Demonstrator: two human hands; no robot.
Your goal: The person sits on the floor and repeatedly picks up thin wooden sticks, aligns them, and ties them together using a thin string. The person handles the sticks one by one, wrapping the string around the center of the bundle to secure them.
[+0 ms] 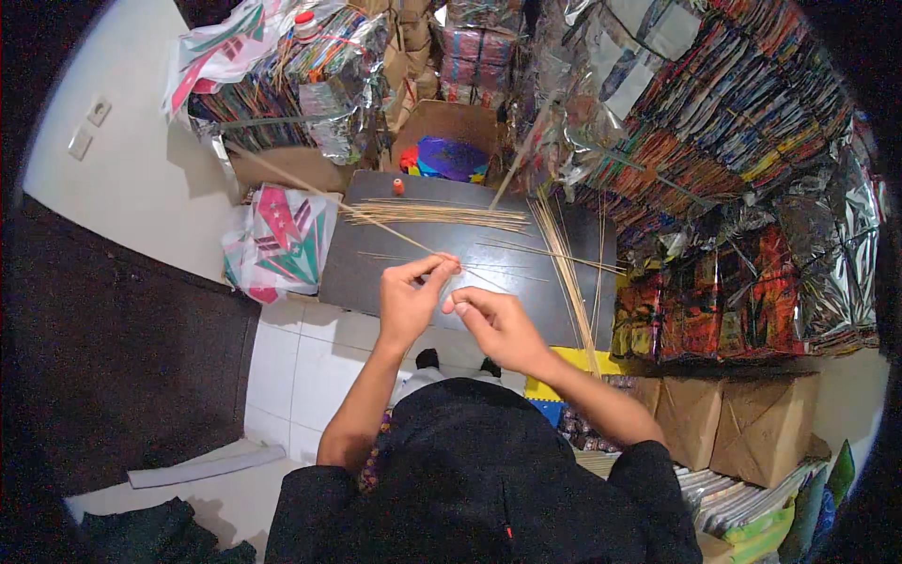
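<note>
My left hand [407,303] pinches a long thin bamboo stick [324,193] between thumb and fingers. From there the stick slants up and away to the far left, past the table's edge. Close beside it, my right hand [500,331] is closed, thumb against fingers; whatever it holds, if anything, is too small to make out. Both hands hover over the near edge of a dark table [355,284]. A bundle of similar sticks [442,215] lies across the table's back part. Another bundle [567,282] runs along the right side, with a few loose sticks [526,247] crossing it.
A small orange-red object [398,186] stands at the table's back edge. Tall stacks of folded colourful packaging [714,113] rise behind and to the right. A patterned plastic bag [279,235] sits left of the table, brown paper packages [766,428] at the lower right.
</note>
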